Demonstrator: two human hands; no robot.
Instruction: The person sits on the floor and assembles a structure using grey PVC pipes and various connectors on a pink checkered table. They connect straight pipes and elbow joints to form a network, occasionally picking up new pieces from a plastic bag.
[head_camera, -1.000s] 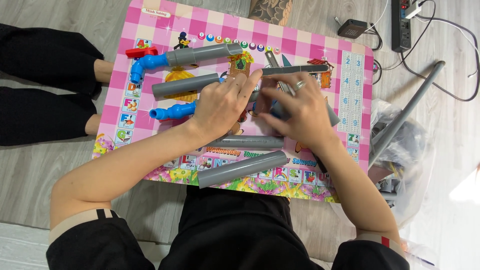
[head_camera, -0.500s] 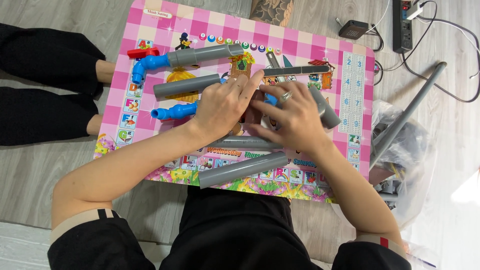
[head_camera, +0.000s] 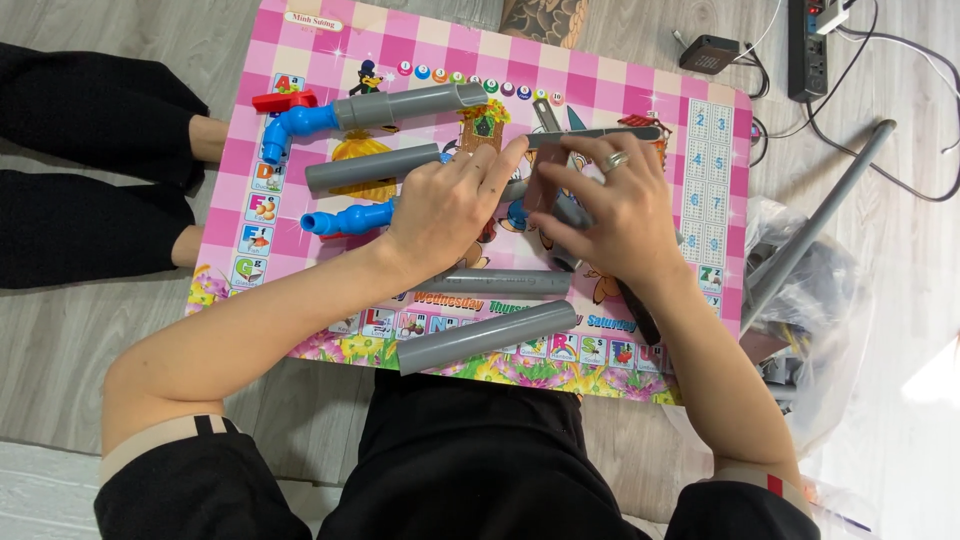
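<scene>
Nearest the person, two loose grey pipe lengths (head_camera: 487, 336) lie side by side on the pink checked surface (head_camera: 300, 70), untouched and in the same places as a second ago. Just beyond them both hands have drawn closer together over the middle of the surface. The left hand (head_camera: 455, 200) lies flat, fingers together, pressing on a blue fitting (head_camera: 348, 219) whose free end juts out to the left. The right hand (head_camera: 615, 210), a ring on one finger, has shifted leftward and is now clamped on a short grey piece (head_camera: 547, 180) held against the left fingertips; the joint itself is hidden under the fingers, so whether the parts are mated cannot be told. Farther off, a grey pipe with a blue elbow (head_camera: 300, 122) and a red-handled tap (head_camera: 283, 100) rests unmoved. Work appears confined to the central joint.
</scene>
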